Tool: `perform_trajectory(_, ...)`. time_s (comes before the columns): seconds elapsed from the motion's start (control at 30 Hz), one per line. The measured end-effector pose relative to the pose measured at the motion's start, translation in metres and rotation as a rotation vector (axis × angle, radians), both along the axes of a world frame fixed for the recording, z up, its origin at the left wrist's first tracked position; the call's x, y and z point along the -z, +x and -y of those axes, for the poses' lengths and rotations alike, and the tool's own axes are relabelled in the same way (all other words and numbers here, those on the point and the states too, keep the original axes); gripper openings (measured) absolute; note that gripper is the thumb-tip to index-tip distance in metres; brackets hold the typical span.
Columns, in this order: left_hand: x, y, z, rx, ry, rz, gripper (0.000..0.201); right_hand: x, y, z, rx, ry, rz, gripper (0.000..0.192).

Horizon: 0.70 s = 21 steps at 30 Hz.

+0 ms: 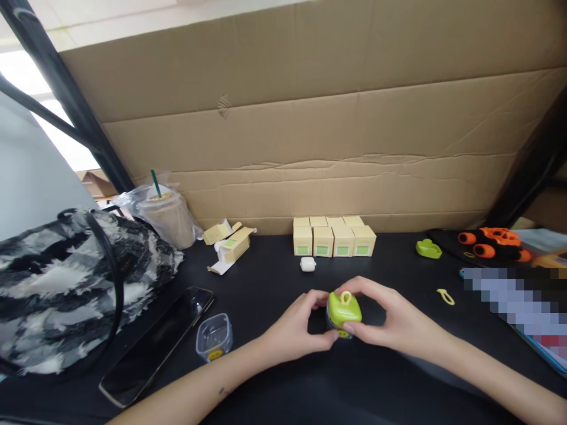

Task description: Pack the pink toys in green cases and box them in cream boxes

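Note:
In front of me on the black table stands a small clear container [344,334] with a yellow sticker. A green lid [344,310] with a pale yellow loop [346,297] on top covers it. My right hand [385,313] grips the lid between thumb and fingers. From the other side, my left hand [301,324] curls thumb and fingers around the container. A second clear container [214,335], lidless with a yellow sticker, is to the left. Further right lie another green lid [428,249] and a loose yellow loop [445,296].
Several small cream boxes [333,239] are lined up at the back, with a white earbud case [308,264] before them. Left are an opened box [234,245], a phone [155,345], a bagged drink [166,218] and a black-and-white bag [80,283]. An orange toy [498,239] sits right.

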<state>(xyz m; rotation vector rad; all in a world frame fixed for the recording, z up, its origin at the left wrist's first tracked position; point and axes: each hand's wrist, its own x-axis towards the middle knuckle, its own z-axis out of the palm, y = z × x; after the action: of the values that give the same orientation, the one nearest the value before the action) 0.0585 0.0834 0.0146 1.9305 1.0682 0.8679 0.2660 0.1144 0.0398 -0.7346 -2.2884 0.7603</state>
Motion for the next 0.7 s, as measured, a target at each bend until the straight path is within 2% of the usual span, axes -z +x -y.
perform_trajectory(0.3, -0.0009, -0.001, -0.0002, 0.017, 0.0, -0.001, 0.041, -0.0009, 0.0016, 0.0014, 0.044, -0.004, 0.073, 0.031)
perform_trajectory(0.57, 0.0002, -0.0015, 0.0, 0.015, 0.002, -0.02, 0.043, -0.0015, 0.0015, -0.0007, 0.011, -0.136, 0.075, 0.033)
perform_trajectory(0.7, 0.0007, -0.0015, 0.0005, 0.006, 0.002, -0.034, 0.044, 0.0015, 0.0017, -0.0008, 0.017, -0.105, 0.133, 0.035)
